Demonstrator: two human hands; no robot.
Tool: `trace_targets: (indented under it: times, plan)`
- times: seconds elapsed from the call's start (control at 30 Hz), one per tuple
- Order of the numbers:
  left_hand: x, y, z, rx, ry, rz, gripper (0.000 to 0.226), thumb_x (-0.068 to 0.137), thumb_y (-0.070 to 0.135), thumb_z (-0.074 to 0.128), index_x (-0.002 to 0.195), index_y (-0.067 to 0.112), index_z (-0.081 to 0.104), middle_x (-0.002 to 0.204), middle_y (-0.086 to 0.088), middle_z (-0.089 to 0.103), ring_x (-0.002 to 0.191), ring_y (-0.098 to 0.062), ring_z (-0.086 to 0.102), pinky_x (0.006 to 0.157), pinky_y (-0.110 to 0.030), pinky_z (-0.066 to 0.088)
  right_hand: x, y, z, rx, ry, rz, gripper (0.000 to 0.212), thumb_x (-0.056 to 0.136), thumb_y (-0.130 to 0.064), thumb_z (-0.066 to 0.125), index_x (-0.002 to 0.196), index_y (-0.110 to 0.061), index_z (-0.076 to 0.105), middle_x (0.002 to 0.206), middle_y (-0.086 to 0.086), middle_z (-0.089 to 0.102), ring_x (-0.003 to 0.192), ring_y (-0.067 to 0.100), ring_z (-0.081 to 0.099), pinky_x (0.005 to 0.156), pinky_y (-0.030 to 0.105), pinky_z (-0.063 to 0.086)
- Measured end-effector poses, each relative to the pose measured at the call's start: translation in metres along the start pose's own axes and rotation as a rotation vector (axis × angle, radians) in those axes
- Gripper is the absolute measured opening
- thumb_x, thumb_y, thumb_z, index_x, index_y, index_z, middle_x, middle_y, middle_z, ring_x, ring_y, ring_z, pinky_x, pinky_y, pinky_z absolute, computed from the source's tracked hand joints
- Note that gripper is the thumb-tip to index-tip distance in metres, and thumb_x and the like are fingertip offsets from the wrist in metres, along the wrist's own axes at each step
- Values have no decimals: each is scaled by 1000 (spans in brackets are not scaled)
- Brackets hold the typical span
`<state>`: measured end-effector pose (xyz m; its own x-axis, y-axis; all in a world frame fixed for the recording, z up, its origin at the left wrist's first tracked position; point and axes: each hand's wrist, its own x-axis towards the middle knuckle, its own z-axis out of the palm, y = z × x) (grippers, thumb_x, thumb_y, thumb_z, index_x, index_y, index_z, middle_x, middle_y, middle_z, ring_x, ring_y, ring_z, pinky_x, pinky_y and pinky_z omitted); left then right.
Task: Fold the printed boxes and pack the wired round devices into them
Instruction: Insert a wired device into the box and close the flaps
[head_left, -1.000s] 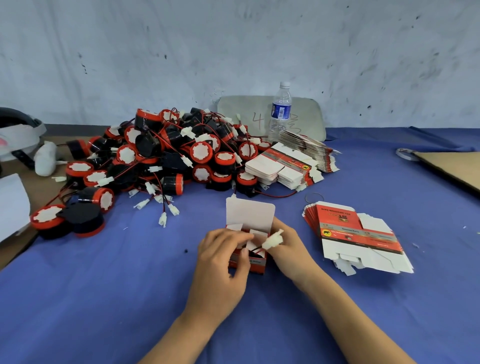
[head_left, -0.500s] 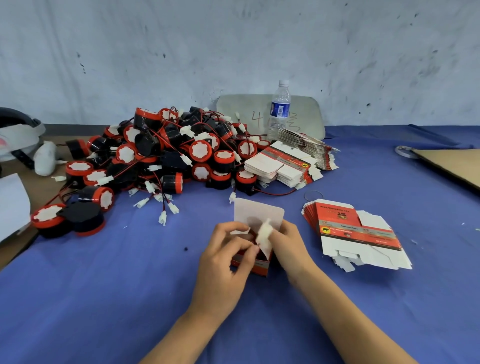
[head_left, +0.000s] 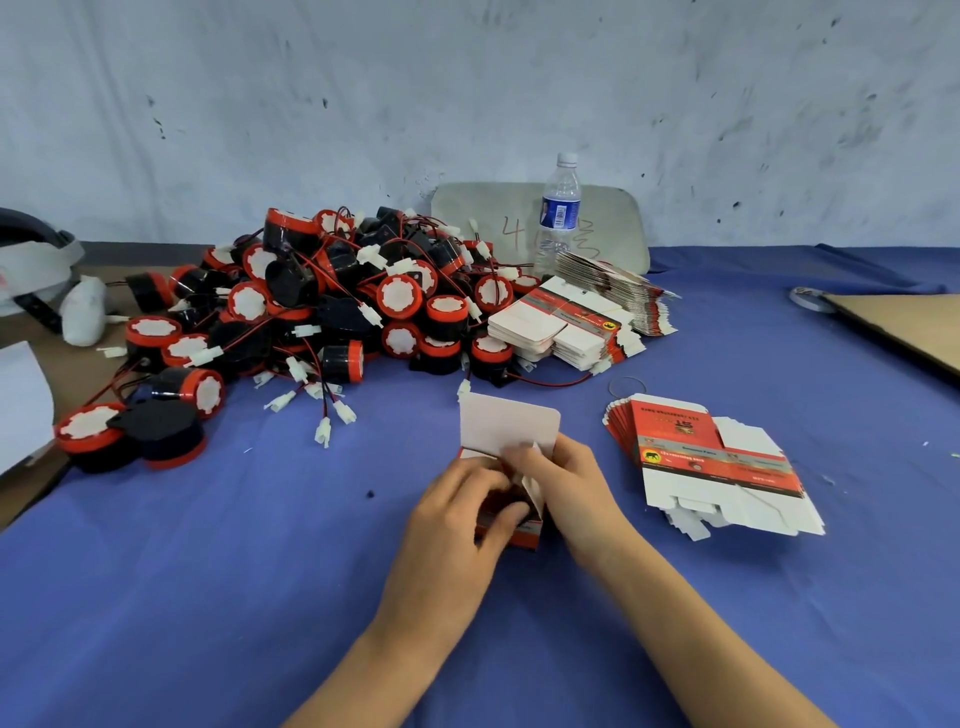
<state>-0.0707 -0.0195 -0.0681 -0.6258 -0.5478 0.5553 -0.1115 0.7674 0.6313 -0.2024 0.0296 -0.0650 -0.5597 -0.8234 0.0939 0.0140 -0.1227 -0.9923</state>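
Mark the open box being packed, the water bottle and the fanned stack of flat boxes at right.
open printed box (head_left: 511, 423): head view, on its raised white lid flap.
water bottle (head_left: 560, 210): head view, on its blue label.
fanned stack of flat boxes (head_left: 670, 426): head view, on the top box's red panel.

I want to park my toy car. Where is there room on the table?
Bare blue cloth lies in front of the device pile, left of the left hand gripping the open box. More is right of the right hand, nearer than the flat boxes. The back, pile to bottle, is crowded.
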Motion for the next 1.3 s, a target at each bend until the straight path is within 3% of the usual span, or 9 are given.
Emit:
trace_targets:
  times: [0.2,0.37,0.5,0.63,0.87,1.03,1.13,1.2,1.3]
  plan:
    - [1,-2,-4,-40,-54,61,24,81,34,74,99,20,68,100,13,65,97,-9,59,88,-40,51,-2,0,6,-76,108,-19,22,85,1,53,67,-8,61,63,0,58,61,9,53,54,18,45]
    - [2,-8,-2,48,-11,140,28,86,40,56,94,19,73,97,14,69,93,0,61,109,-40,32,-2,1,6,-61,124,-29,19,87,-1,53,69,-6,58,61,-4,55,60,9,50,53,20,42]
    - [3,-9,1,105,24,169,13,84,24,64,89,18,75,91,11,72,87,-3,63,101,-37,38,-3,2,5,-18,75,-9,12,90,-7,54,83,-3,63,72,0,61,70,12,55,64,27,46]
    - [7,-6,-1,78,-18,135,11,81,20,66,85,17,76,89,12,72,91,-1,56,88,-30,42,-4,4,6,-25,67,-51,20,92,-9,56,75,-17,63,68,-8,63,67,7,57,61,20,46]
    - [6,-6,-2,287,-126,286,29,87,39,50,81,27,76,85,19,70,100,-4,55,102,-38,32,2,7,-4,-15,-36,-9,16,98,-12,50,98,-19,65,85,-9,74,80,3,66,69,17,51]
    - [4,-9,1,184,-69,312,13,81,25,68,79,15,77,85,7,73,92,-8,65,106,-39,38,5,4,-15,7,-137,20,19,96,-8,53,106,-19,64,97,-6,75,90,7,68,76,20,52]
    - [3,-7,-3,32,-51,210,7,80,25,71,83,21,65,89,13,61,83,-1,57,83,-20,50,4,5,-15,-43,-120,6,17,97,-8,52,102,-15,67,92,-5,75,84,6,68,72,18,50]
    - [3,-4,-4,14,-35,116,25,78,30,70,85,29,47,92,15,46,80,-1,49,70,-7,40,4,4,-14,-104,-106,-16,16,97,-8,53,100,-15,68,89,-8,75,81,3,67,69,16,49]
    - [2,-3,0,0,-31,106,25,78,26,70,92,30,50,96,17,42,86,2,46,77,-2,36,3,2,-14,-242,-83,-89,20,95,-3,55,96,-19,67,87,-9,73,80,3,66,72,20,51]
